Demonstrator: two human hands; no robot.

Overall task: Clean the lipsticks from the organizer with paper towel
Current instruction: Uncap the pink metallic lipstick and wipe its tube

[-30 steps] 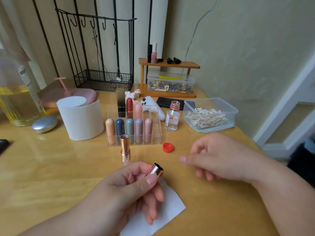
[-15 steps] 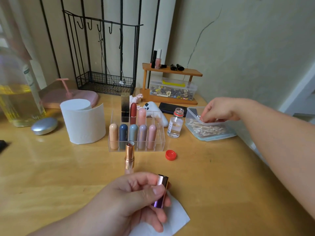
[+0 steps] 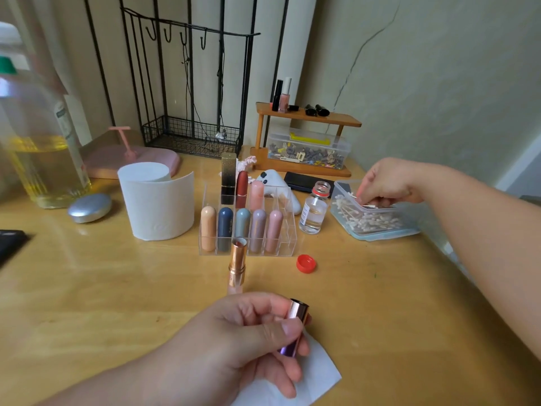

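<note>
My left hand [image 3: 248, 341] grips a shiny purple-pink lipstick cap [image 3: 294, 323] near the table's front, over a white paper towel piece [image 3: 319, 379]. An uncapped rose-gold lipstick [image 3: 237, 263] stands upright just beyond that hand. Behind it is the clear acrylic organizer [image 3: 288, 240] holding several pastel lipsticks and, in its back row, a black-gold, a red and a pink one. My right hand [image 3: 386, 183] reaches into a clear plastic box [image 3: 380, 230] of cotton swabs at the right and pinches a cotton swab [image 3: 355, 197].
A paper towel roll [image 3: 158, 206] stands left of the organizer. A small open glass bottle [image 3: 314, 212] and its red cap [image 3: 306, 263] sit right of it. A large oil bottle [image 3: 38, 136], silver compact [image 3: 89, 208], wire rack [image 3: 190, 136] and wooden shelf [image 3: 307, 142] line the back.
My right hand left the table's middle, reached right to the cotton swab box and now pinches a swab inside it. My left hand kept holding the cap, turning it slightly.
</note>
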